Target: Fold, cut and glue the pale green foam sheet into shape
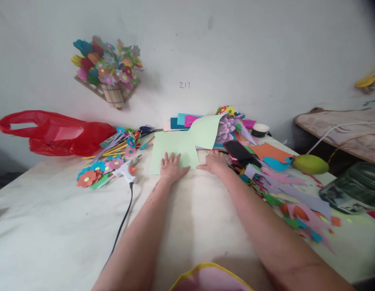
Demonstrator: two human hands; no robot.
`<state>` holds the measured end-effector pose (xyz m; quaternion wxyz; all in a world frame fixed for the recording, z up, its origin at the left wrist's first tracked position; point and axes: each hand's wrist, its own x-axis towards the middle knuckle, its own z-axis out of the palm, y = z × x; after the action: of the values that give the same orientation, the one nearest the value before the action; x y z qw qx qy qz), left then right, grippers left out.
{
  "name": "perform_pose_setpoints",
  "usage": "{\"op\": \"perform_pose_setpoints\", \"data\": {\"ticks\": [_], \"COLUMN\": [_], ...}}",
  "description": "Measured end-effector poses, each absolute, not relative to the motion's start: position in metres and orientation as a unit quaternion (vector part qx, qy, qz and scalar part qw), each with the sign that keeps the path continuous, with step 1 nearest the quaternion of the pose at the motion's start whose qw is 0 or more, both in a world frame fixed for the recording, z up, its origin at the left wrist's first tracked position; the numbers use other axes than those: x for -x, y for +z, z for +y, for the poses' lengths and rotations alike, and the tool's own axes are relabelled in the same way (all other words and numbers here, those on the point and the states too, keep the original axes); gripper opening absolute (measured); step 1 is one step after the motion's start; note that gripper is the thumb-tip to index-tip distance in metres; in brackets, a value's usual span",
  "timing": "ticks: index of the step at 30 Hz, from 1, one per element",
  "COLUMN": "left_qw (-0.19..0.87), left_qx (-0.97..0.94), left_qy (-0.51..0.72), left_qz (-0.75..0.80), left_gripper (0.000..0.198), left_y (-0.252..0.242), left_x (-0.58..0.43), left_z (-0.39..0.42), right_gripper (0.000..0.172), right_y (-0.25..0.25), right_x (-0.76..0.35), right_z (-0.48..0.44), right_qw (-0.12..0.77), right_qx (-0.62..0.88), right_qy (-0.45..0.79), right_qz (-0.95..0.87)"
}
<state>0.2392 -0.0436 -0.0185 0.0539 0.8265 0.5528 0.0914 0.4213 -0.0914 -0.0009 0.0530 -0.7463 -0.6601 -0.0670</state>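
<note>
A pale green foam sheet (175,149) lies on the cream table (54,226), its far right part curling upward. My left hand (172,167) rests flat on the sheet's near edge with the fingers spread. At the sheet's near right corner lies my right hand (216,162), palm down, its fingers partly hidden. Neither hand holds anything that I can see.
A white glue gun (126,171) with a black cord lies left of my hand, beside foam flowers (93,174) and sticks. A red plastic bag (56,133) sits far left. Foam scraps (284,190), a dark phone (240,151), a green mango (310,163) and stacked coloured sheets (184,119) fill the right and back.
</note>
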Motion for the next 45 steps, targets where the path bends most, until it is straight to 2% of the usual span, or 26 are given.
{"op": "perform_pose_setpoints", "data": {"ticks": [14, 24, 30, 34, 37, 40, 45], "left_qw": [0.051, 0.036, 0.040, 0.080, 0.109, 0.126, 0.136], "left_qx": [-0.821, -0.820, -0.832, -0.856, -0.864, -0.861, -0.854], "left_qy": [0.103, 0.106, 0.125, 0.119, 0.124, 0.138, 0.161], "left_qz": [0.559, 0.561, 0.539, 0.496, 0.476, 0.473, 0.475], "left_gripper": [0.081, 0.080, 0.056, 0.034, 0.024, 0.019, 0.015], "left_y": [-0.019, -0.019, -0.016, -0.012, -0.010, -0.007, -0.008], "left_x": [-0.241, -0.237, -0.215, -0.196, -0.187, -0.186, -0.196], "left_z": [-0.043, -0.045, -0.042, -0.038, -0.036, -0.038, -0.044], "right_gripper": [0.057, 0.059, 0.060, 0.064, 0.063, 0.056, 0.024], "right_y": [0.001, 0.001, 0.001, 0.001, 0.002, 0.007, 0.011], "right_x": [-0.404, -0.400, -0.400, -0.402, -0.406, -0.408, -0.395], "right_z": [-0.093, -0.091, -0.090, -0.090, -0.092, -0.094, -0.093], "right_qw": [0.073, 0.081, 0.064, 0.057, 0.054, 0.067, 0.159], "right_qx": [0.749, 0.750, 0.755, 0.760, 0.766, 0.759, 0.662], "right_qy": [-0.062, -0.050, -0.043, -0.064, -0.072, -0.078, -0.052], "right_qz": [-0.656, -0.655, -0.651, -0.645, -0.637, -0.643, -0.730]}}
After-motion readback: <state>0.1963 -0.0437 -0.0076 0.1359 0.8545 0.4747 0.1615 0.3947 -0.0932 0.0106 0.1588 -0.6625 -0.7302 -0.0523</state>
